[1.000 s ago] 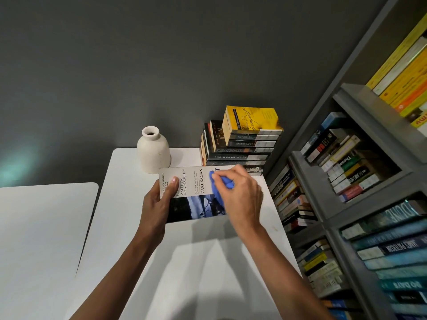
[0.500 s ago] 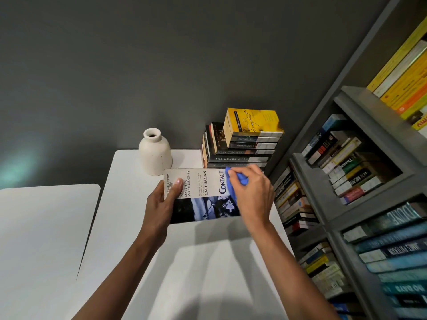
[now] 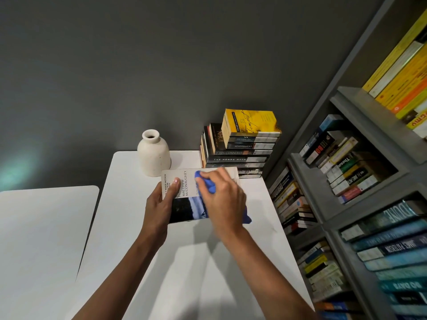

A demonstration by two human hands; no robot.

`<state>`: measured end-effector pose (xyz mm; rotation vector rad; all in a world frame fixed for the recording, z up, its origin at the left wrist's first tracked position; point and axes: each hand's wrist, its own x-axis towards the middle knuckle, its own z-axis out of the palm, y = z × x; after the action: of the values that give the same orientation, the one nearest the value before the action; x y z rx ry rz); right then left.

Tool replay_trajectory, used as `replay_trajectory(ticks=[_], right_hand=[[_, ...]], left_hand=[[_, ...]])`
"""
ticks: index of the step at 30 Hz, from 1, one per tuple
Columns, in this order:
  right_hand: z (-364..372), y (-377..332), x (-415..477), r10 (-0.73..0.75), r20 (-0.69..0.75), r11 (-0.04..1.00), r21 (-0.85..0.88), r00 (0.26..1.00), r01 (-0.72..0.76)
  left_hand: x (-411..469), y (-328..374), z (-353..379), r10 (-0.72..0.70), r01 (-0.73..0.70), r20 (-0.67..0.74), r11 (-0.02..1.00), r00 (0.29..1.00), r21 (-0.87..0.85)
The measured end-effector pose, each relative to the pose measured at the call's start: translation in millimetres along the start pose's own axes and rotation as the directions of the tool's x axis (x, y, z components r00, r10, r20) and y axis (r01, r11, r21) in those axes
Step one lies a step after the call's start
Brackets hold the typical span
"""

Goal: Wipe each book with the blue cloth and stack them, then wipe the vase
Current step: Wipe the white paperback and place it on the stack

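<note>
- While the left hand [image 3: 161,204] grips the left edge of the book [image 3: 182,185], thumb laid flat on the cover, the right hand [image 3: 226,202] presses the blue cloth [image 3: 209,187] onto the middle of that cover.
- Right hand: fingers curled round the bunched cloth, which it holds firmly; a loose corner of cloth shows past the wrist on the right.
- Book: cover up, above the far half of the white table [image 3: 184,273]; whether it rests on the top or is held just off it cannot be told.
- Vase [image 3: 153,155]: cream, upright, near the far edge of the table, just beyond the book's far left corner.
- Stack of books [image 3: 240,159]: at the far right corner of the table, close to the grey wall [image 3: 161,54], with a yellow book [image 3: 254,122] on top.
- Bookshelf [image 3: 374,118]: grey, filled with books, along the right side of the table.
- Second table [image 3: 41,227]: white, to the left, set apart by a narrow gap.
</note>
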<state>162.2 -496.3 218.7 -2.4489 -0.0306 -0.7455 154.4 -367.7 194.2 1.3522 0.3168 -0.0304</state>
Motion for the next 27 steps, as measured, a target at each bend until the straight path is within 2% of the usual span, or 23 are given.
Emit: replay_trajectory(ticks=[2,5,7,9,13,15,19,21,24,27], right_hand=[[-5,4,-1,-0.046,0.037,0.999,0.004,0.998,0.046],[-19,30,11,0.080,0.000,0.996,-0.033,0.997,-0.080],[-18,34,16,0.111,-0.046,0.993,-0.038,0.993,-0.113],[-12,16,12,0.059,-0.058,0.998,-0.009,0.997,-0.059],[-5,-4,-7,-0.142,0.023,0.989,0.034,0.990,0.141],[-13,12,-3,-0.106,0.025,0.994,0.032,0.994,0.105],[-15,25,7,0.029,-0.059,1.000,-0.006,0.998,-0.029],[-8,6,4,-0.011,-0.053,1.000,0.013,0.999,0.012],[-2,-14,-11,-0.151,-0.001,0.987,0.048,0.989,0.151],[-12,2,-21,-0.143,0.033,0.987,0.078,0.989,0.140]], left_hand=[[-1,0,-1,-0.002,0.002,-0.007,1.000,1.000,-0.003],[-4,0,-4,-0.004,0.004,0.001,1.000,1.000,-0.005],[-4,2,-3,-0.006,0.006,0.006,1.000,1.000,-0.008],[-4,4,0,-0.004,0.004,0.004,1.000,1.000,-0.005],[-5,4,0,-0.009,0.009,-0.009,1.000,1.000,-0.017],[-6,3,-2,-0.007,0.007,-0.011,1.000,1.000,-0.009],[-7,4,1,-0.003,0.003,-0.010,1.000,1.000,-0.003],[-7,7,7,0.001,-0.001,-0.019,1.000,1.000,0.001],[-8,10,11,0.000,0.000,-0.005,1.000,1.000,-0.003],[-8,8,4,0.023,-0.023,-0.009,1.000,1.000,0.007]])
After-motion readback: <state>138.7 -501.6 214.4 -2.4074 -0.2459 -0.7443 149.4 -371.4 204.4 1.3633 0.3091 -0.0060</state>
